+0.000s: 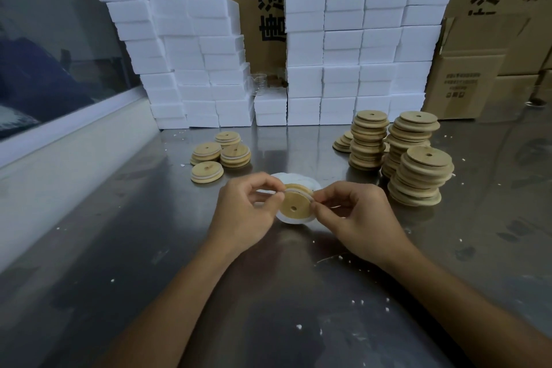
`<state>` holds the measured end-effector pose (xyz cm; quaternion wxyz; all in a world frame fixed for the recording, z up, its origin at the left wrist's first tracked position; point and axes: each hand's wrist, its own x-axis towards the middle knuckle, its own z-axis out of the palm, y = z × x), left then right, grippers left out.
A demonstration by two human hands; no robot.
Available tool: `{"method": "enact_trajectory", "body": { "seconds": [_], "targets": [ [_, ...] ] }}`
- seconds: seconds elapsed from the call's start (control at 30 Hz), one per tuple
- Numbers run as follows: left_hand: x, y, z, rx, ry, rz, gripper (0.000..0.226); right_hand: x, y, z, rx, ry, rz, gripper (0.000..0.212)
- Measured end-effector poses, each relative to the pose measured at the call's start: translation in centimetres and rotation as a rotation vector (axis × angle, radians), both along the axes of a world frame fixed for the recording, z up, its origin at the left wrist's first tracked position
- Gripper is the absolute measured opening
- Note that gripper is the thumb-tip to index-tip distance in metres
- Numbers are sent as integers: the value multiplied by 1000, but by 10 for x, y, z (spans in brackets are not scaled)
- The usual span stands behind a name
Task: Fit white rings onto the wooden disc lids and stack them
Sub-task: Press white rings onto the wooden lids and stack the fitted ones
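Hands: left and right both pinch wooden lid with white ring | held above ring pile

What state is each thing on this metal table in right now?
Round wooden disc lid with centre hole: held, white ring partly on.
Left hand: pinching the lid's rim.
Right hand: pinching the ring.
Left group of ringed lids: low stacks.
Tall bare wooden lid stacks: leaning, uneven.
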<state>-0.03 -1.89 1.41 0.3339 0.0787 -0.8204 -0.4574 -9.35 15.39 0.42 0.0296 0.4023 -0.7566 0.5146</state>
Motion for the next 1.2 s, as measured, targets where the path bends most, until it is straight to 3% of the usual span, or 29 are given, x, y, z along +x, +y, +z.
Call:
{"method": "enact_trajectory", "body": {
  "seconds": [0.23,0.43,0.67,1.0,1.1,1.2],
  "targets": [
    [0,5,1,-202,25,5,29,3,-2,-1,10,37,-5,11],
    [-1,0,-1,80,1,12,31,-1,-4,-5,16,-124,-27,2],
    [-3,-2,-7,342,-36,-54,36,-3,-5,-2,-1,-164,8,3],
    [-4,-3,-11,438,-74,-16,34,-1,-4,-5,-26,-173,-33,2],
    [-4,-3,-10,309,-85,8,27,0,-3,-4,-48,-108,-37,4],
    [-2,0,-6,15,-41,-1,27,1,-2,-2,-19,-32,-17,5]
  ]
}}
